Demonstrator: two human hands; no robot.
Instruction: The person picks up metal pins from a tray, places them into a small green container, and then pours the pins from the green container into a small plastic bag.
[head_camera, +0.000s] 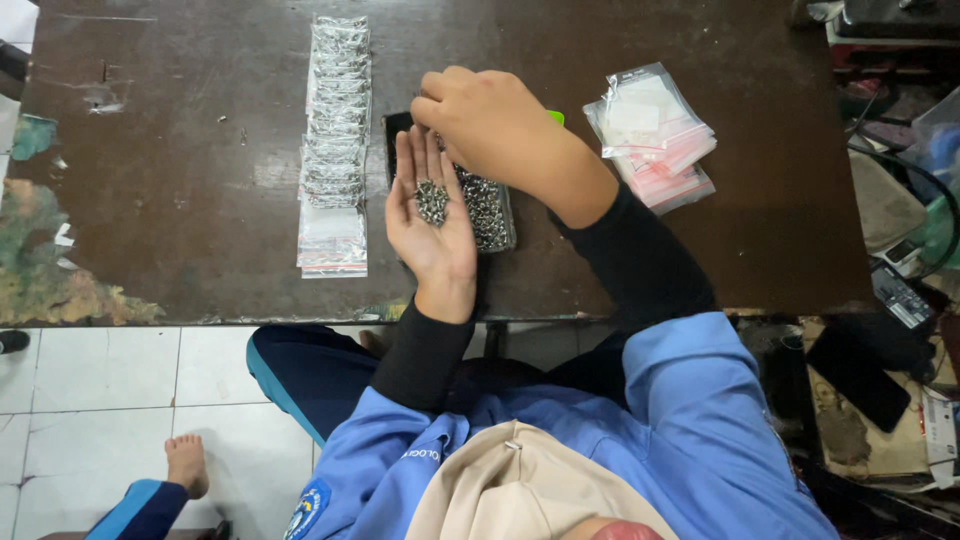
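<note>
My left hand lies palm up over the near edge of a dark wooden table, cupping a small heap of shiny metal parts. Just to its right, a dark tray holds many more of the same parts. My right hand hovers over the far end of the tray, fingers curled down beside my left fingertips. What those fingers hold is hidden.
A long row of small clear bags filled with metal parts lies left of the tray. A stack of empty clear zip bags sits to the right. Cluttered gear and cables stand beyond the table's right edge. A bare foot rests on white floor tiles.
</note>
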